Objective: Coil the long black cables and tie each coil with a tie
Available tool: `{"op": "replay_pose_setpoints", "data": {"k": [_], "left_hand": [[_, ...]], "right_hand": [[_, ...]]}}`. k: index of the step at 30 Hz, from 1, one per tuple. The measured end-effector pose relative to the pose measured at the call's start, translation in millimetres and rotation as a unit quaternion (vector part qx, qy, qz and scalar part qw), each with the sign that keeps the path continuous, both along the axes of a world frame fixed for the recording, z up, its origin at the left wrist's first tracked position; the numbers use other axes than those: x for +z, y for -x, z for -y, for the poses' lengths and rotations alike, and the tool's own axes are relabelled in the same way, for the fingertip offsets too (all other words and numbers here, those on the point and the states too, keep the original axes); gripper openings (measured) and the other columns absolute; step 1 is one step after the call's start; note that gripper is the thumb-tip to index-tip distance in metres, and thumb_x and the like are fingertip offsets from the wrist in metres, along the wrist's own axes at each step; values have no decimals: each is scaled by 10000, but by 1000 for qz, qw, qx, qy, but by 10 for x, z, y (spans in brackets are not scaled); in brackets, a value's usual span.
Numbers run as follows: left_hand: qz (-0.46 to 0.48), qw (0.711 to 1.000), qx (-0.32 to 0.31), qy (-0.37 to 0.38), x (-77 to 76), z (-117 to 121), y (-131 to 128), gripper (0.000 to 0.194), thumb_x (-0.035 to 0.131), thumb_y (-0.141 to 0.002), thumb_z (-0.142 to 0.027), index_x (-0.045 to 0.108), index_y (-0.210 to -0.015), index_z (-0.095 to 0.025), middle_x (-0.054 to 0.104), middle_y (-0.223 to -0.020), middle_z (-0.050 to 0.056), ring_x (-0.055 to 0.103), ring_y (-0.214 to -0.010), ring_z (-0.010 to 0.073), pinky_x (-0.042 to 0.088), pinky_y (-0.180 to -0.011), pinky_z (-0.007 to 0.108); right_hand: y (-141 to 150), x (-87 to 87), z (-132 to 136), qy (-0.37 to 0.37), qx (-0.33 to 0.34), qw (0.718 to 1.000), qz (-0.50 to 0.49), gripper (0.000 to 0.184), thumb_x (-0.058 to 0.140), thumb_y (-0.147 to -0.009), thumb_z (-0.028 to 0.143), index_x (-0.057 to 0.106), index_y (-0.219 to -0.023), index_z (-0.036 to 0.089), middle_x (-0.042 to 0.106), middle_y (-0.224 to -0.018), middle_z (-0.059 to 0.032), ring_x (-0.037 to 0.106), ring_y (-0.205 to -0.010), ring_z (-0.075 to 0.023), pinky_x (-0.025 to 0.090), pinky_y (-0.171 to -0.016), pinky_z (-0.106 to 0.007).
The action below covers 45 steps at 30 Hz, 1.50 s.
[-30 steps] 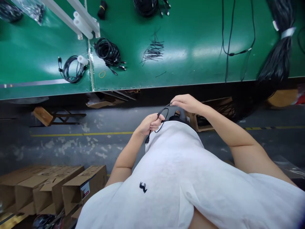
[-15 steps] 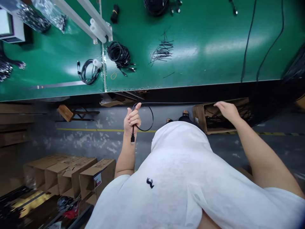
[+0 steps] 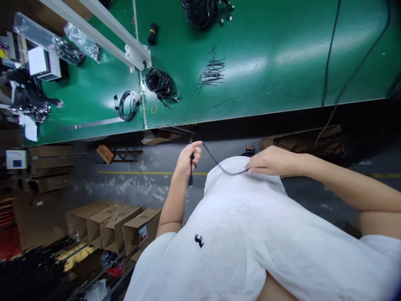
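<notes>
A thin black cable (image 3: 219, 165) sags between my two hands, in front of my white shirt. My left hand (image 3: 188, 158) is closed on one end of it, and the dark plug (image 3: 191, 180) hangs down below the fingers. Held between the fingertips of my right hand (image 3: 272, 161) is the cable farther along, close to my waist. Part of the cable inside each hand is hidden by the fingers. Beyond my hands, on the green table (image 3: 266, 83), lie a coiled bundle of black cables (image 3: 159, 82) and a pile of short black ties (image 3: 213, 72).
An open cardboard box (image 3: 300, 138) with black cables stands below the table edge at right. A larger cable coil (image 3: 199, 12), a smaller coil (image 3: 127, 105) and white posts (image 3: 115, 31) are on the table. Cardboard boxes (image 3: 109, 225) line the floor at lower left.
My right hand has come left from over the cardboard box to my waist. The cable, taut before, now sags. The wide loop at my left hand is no longer visible.
</notes>
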<state>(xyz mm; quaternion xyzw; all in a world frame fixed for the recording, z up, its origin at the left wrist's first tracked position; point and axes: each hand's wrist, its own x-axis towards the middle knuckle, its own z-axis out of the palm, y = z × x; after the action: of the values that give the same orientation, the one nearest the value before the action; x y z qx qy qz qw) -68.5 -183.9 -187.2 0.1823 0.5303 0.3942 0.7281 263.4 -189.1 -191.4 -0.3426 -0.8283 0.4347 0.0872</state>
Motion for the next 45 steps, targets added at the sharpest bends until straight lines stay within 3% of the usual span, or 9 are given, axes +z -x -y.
{"op": "replay_pose_setpoints", "data": {"k": [4, 8, 15, 20, 25, 29, 33, 41, 45], "left_hand": [[37, 977, -207, -19, -20, 116, -482, 414, 712, -808, -460, 669, -1000, -95, 693, -744, 81, 662, -640, 139, 534, -583, 224], [146, 956, -253, -19, 74, 217, -653, 353, 669, -842, -449, 692, -933, -109, 435, -417, -58, 330, -305, 42, 307, -341, 158], [180, 977, -113, 21, 165, 97, -368, 317, 465, -979, -379, 691, -908, -168, 198, -398, -116, 60, -240, 7, 123, -253, 114], [103, 975, 126, -151, 389, -193, 123, 332, 406, -998, -462, 621, -1183, -288, 285, -450, -109, 194, -280, 23, 150, -279, 119], [-23, 994, 48, -93, 125, -258, -224, 307, 563, -934, -406, 652, -1106, -168, 551, -594, -47, 492, -446, 27, 364, -421, 106], [-8, 983, -178, -36, -138, -48, -705, 422, 709, -803, -491, 666, -985, -112, 711, -791, 94, 683, -702, 157, 534, -662, 255], [108, 942, -315, -33, -83, 142, -835, 433, 695, -807, -514, 696, -943, -103, 595, -534, 23, 537, -458, 97, 439, -483, 212], [220, 974, 44, -44, 273, -47, -361, 336, 425, -1007, -367, 641, -1173, -171, 260, -413, -135, 57, -254, 9, 121, -261, 107], [123, 974, 154, -113, 345, -235, -168, 341, 416, -1011, -397, 589, -1245, -218, 424, -480, -118, 263, -280, -10, 203, -299, 70]], "right_hand": [[329, 374, -417, 1, 22, 996, -82, 322, 477, -938, 420, 751, -901, 253, 739, -857, 8, 630, -745, -137, 371, -653, -245], [205, 152, -813, 22, -73, 992, -101, 323, 506, -909, 420, 749, -874, 210, 735, -843, 13, 626, -765, -130, 392, -711, -239], [-348, -761, -878, 87, -190, 974, -82, 378, 477, -889, 452, 753, -888, 193, 744, -949, -13, 650, -904, -175, 445, -852, -284], [-662, -1263, -367, 21, -235, 963, 127, 356, 423, -903, 337, 745, -837, 198, 747, -964, -64, 651, -899, -199, 464, -791, -304], [-205, -532, -9, -72, 53, 996, 9, 384, 398, -976, 411, 733, -956, 224, 743, -922, -59, 652, -838, -185, 440, -756, -293], [139, 146, -389, -87, 41, 993, -65, 393, 393, -988, 432, 723, -949, 222, 728, -880, -41, 641, -806, -168, 402, -694, -271], [79, 122, -797, -22, -3, 996, -90, 370, 447, -960, 446, 726, -908, 209, 724, -889, -25, 639, -819, -158, 408, -720, -259], [-880, -1251, -828, -120, -156, 976, 92, 422, 379, -968, 373, 741, -931, 159, 743, -992, -103, 645, -916, -210, 423, -817, -326], [-664, -1148, -232, -101, 34, 987, 121, 388, 355, -985, 271, 721, -886, 185, 749, -955, -68, 656, -847, -175, 405, -729, -285]]}}
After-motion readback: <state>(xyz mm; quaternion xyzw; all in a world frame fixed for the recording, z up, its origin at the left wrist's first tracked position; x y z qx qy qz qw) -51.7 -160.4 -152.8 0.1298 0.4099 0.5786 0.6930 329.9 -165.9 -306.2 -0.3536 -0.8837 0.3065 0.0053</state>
